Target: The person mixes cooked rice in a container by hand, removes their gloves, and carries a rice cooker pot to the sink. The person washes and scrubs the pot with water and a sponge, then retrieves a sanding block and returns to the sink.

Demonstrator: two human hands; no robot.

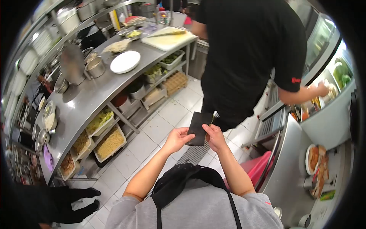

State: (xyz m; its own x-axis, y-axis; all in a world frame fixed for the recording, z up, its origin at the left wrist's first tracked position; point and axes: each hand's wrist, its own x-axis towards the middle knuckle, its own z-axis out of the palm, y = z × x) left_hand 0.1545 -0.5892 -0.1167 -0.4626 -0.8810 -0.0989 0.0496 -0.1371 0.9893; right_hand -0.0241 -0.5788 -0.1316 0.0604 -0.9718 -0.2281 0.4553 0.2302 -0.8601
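Observation:
A dark, flat rectangular piece (196,128) is held up in front of my chest, over the tiled floor. My left hand (177,140) pinches its lower left edge between thumb and fingers. On its right side, my right hand (214,136) grips the edge with the thumb on top. A small item with a whitish tip (216,114) sticks up just above my right hand; what it is, I cannot make out.
A person in black (251,57) stands close ahead, one arm reaching into a fridge (324,126) at right. Left is a long steel counter (89,93) with a white plate (125,62), pots and food bins below. Another person's dark legs (78,202) show lower left.

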